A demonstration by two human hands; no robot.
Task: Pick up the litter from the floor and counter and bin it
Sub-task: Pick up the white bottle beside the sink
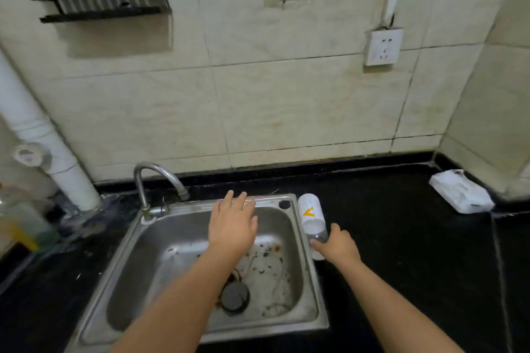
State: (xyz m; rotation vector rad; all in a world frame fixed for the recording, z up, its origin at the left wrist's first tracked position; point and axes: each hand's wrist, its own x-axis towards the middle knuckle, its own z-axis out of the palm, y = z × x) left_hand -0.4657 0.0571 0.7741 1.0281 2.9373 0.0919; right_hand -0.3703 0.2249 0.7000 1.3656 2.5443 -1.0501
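Note:
A plastic bottle with a white label and an orange mark lies on the black counter, right beside the sink's right rim. My right hand is closed around the bottle's near end; thumb and fingers wrap it. My left hand hovers over the back of the steel sink, palm down, fingers spread, holding nothing. A white crumpled packet lies at the counter's far right corner, well away from both hands.
A curved tap stands at the sink's back left. The sink basin holds dark specks and a drain plug. A white pipe runs down the left wall. Bottles stand at the far left. A socket is on the tiled wall.

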